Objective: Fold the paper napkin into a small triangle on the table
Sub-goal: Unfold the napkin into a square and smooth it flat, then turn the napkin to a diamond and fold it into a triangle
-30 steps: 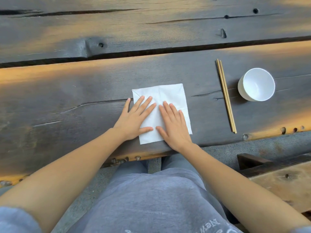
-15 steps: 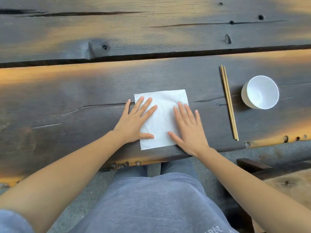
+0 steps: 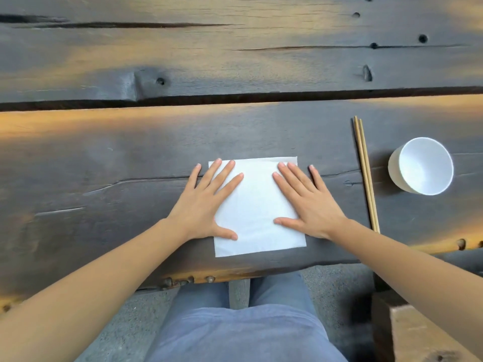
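Across the whole view, a dark weathered plank table (image 3: 130,158), split by a long black gap between two boards, cracked along the grain and dotted with knot holes, streaked with warm orange light. Below its near edge, grey ground and a lap in blue-grey fabric (image 3: 243,333). At the lower right corner, part of a wooden bench (image 3: 418,333).

Near the table's front edge, centred before the person, a white paper napkin (image 3: 257,205), lying flat as a square, not yet a triangle, its far edge roughly parallel to the plank gap. Pressed onto its left side, the left hand (image 3: 202,205), palm down, fingers (image 3: 230,182) spread and extended, grasping nothing; little finger off the paper on bare wood, thumb resting on the napkin close to its near left corner. Pressed onto its right side, the right hand (image 3: 311,203), likewise flat and splayed, holding nothing; index and middle fingertips near the far right corner, outer fingers and heel of the palm past the paper's right edge, thumb lying on the sheet.

Well to the right of the napkin, a white bowl (image 3: 421,165), upright and empty. Between bowl and right hand, a pair of wooden chopsticks (image 3: 366,176), side by side and touching, running from far to near, apart from both.
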